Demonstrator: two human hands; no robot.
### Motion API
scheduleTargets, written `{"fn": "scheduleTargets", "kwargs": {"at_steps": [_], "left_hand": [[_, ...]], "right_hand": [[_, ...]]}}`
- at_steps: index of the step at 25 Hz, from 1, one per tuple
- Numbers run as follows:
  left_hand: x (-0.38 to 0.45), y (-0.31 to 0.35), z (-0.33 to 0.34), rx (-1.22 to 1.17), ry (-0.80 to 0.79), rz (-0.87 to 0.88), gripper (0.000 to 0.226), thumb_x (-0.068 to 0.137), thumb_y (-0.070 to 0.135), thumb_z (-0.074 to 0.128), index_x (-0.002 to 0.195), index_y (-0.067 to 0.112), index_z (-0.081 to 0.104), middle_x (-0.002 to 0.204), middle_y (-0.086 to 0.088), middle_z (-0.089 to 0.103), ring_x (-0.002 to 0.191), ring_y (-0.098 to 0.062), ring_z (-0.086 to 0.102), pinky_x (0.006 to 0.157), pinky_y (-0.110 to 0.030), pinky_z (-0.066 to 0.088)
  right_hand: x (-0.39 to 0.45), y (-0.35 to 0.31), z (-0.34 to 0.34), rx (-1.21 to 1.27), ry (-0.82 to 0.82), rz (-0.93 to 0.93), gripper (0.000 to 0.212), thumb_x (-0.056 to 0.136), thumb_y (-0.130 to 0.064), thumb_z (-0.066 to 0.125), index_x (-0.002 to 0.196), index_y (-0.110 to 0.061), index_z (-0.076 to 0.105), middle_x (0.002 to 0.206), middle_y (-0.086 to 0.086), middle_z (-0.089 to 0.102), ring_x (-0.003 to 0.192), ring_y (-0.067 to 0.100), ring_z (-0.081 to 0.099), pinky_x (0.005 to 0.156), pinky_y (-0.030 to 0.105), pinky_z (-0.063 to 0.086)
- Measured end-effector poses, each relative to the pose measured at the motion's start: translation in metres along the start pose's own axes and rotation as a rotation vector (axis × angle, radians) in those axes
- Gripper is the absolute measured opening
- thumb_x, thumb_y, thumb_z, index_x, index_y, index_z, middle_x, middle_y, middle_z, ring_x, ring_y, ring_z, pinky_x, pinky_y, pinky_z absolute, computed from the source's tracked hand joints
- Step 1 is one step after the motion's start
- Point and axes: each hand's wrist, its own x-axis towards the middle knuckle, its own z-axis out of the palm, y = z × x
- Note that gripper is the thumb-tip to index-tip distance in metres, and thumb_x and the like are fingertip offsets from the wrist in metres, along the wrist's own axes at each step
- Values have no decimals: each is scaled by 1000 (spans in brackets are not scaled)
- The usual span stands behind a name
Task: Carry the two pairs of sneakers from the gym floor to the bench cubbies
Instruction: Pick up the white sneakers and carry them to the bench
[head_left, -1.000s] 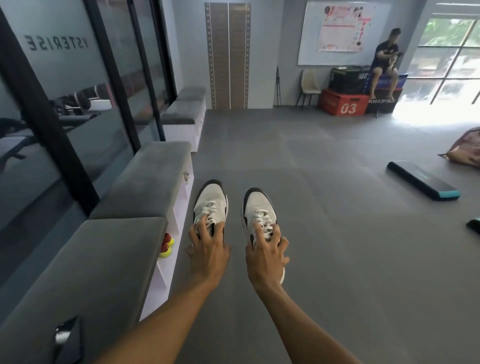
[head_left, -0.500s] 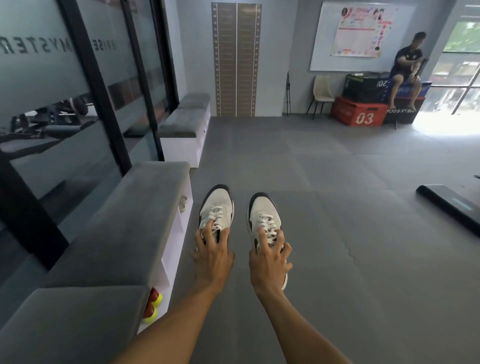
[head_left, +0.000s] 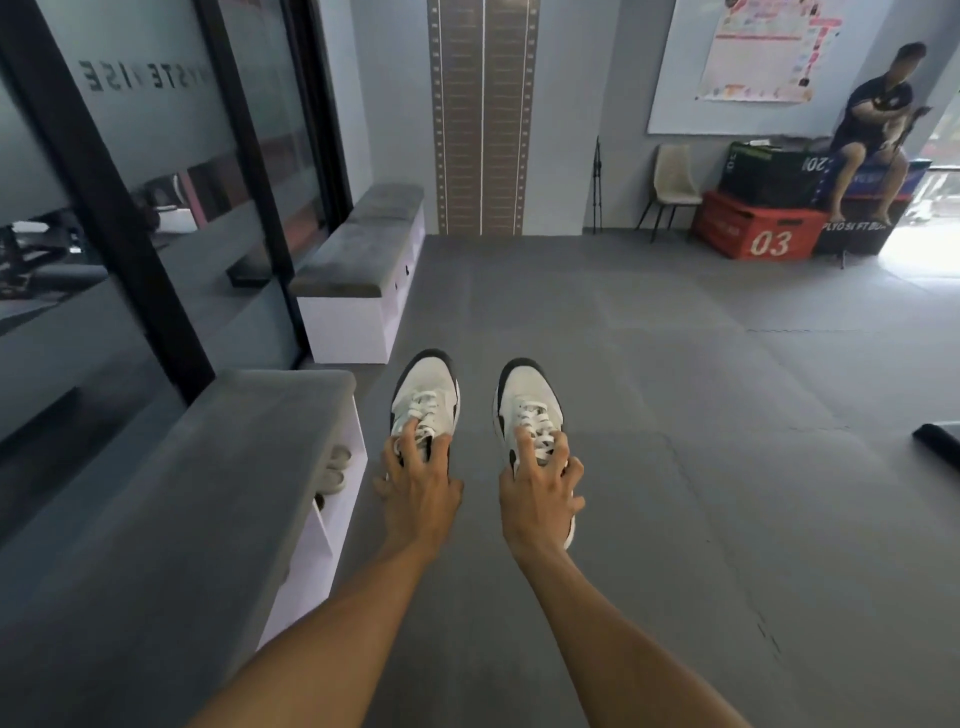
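Bench (head_left: 208, 493) nearer | hands grip sneakers (head_left: 426, 395) | red box (head_left: 753, 234) "03"

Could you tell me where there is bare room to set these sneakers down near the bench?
Bare floor lies right of the near bench. The cubby under its end already holds pale shoes.

Red plyo box (head_left: 753, 228) marked 03 beside a black plyo box (head_left: 769, 174). Seated person (head_left: 872, 130). Beige chair (head_left: 672, 176) against the wall. Poster (head_left: 753, 52) above.
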Motion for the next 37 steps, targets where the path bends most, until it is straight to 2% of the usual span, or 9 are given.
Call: {"fn": "scheduleTargets", "kwargs": {"at_steps": [7,10,16,21,27,32,37], "left_hand": [[242,1,94,-2,30,-30,54,69,24,78,118,22,56,141,-15,36,119,-39,42,66,-50,54],[355,-6,136,-22,16,-27,55,68,24,79,118,23,56,142,-16,36,120,-40,41,70,-52,54],[564,5,201,6,1,86,56,70,25,78,121,24,56,142,-14,39,121,-38,42,72,-50,55],[730,25,297,15,-10,114,57,70,27,78,121,25,54,140,-13,40,121,-35,40,69,-49,56],[918,46,378,-5,-22,17,55,72,28,76,122,26,52,142,-12,40,122,-35,41,70,-50,53],[1087,33,442,-9,19,-1,53,76,30,74,125,26,54,145,-12,40,124,-35,39,73,-50,54],[1263,8,500,-23,27,40,52,75,27,73,123,25,54,144,-13,40,124,-36,40,74,-53,55]], "right_hand": [[243,-39,92,8,-23,-39,49,98,-29,51,142,-39,33,153,15,25,129,40,31,83,60,47],[347,-62,136,9,10,-29,49,97,-30,52,142,-39,34,153,15,26,129,40,31,83,61,48],[545,-86,208,24,36,44,48,95,-30,56,139,-39,38,151,14,30,125,39,33,80,60,48],[723,-88,290,96,11,63,48,95,-32,55,139,-42,39,152,10,29,126,36,32,84,58,45],[928,-111,356,106,-79,-12,58,86,-30,63,137,-41,40,151,9,29,126,34,31,85,59,44],[1095,-149,423,65,-67,-69,57,85,-26,63,137,-38,43,152,10,31,125,36,33,82,59,44],[1244,-193,495,27,-38,-48,54,90,-28,61,139,-38,41,152,10,30,126,35,32,82,60,46]]}}
